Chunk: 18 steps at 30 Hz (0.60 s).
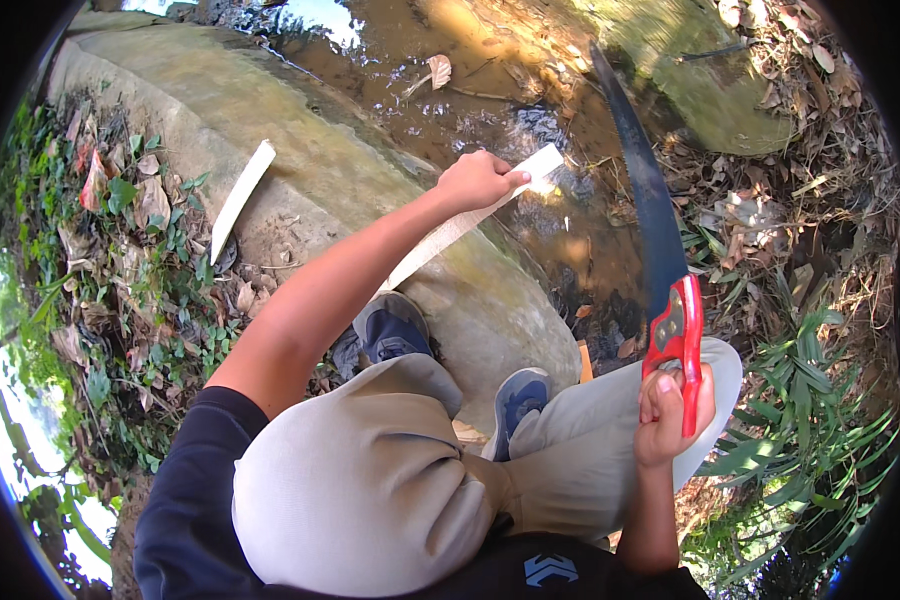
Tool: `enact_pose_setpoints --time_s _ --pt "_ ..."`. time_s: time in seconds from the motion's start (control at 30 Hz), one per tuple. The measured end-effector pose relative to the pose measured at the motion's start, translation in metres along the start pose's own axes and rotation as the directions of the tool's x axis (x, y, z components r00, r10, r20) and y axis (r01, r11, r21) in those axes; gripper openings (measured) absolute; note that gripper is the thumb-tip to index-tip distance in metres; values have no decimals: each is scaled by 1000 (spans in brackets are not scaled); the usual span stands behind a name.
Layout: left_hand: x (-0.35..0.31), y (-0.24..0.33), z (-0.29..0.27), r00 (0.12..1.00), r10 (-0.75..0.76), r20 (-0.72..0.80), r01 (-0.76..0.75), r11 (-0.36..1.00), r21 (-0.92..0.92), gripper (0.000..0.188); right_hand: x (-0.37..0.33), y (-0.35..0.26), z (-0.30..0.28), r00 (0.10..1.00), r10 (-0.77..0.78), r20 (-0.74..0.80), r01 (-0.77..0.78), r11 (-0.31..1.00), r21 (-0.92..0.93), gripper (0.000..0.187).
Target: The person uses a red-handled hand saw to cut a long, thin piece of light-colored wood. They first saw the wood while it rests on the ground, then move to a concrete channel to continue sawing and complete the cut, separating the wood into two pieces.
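My left hand (480, 184) is closed round a pale, flat wooden strip (438, 239) close to its far end. The strip slants down toward my shoe, its lower part passing behind my forearm. In my right hand (674, 412) is a handsaw (642, 175), gripped by its red handle above my right knee. Its long dark blade points up and away, apart from the strip. A second pale strip (240, 203) lies on the ground at the left, next to the stone ledge.
My shoes (392, 326) rest on a long stone ledge (320, 215). Shallow brown water (390, 85) runs beyond it, with another mossy stone (710, 90) at the far right. Leafy plants (120, 370) and dry leaves (830, 130) cover the banks.
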<state>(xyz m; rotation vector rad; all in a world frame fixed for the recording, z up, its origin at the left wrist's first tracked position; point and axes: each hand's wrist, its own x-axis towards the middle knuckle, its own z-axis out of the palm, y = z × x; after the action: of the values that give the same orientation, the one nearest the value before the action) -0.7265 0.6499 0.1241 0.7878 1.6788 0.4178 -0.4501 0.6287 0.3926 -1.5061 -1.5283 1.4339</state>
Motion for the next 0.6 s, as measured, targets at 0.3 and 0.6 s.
enact_pose_setpoints --time_s 0.3,0.6 --pt "0 -7 12 993 78 -94 -79 997 -4 53 -21 12 0 989 -60 134 81 984 -158 15" --pt "-46 -58 -3 973 193 -128 -215 957 -194 40 -31 10 -1 942 5 334 109 940 -324 20"
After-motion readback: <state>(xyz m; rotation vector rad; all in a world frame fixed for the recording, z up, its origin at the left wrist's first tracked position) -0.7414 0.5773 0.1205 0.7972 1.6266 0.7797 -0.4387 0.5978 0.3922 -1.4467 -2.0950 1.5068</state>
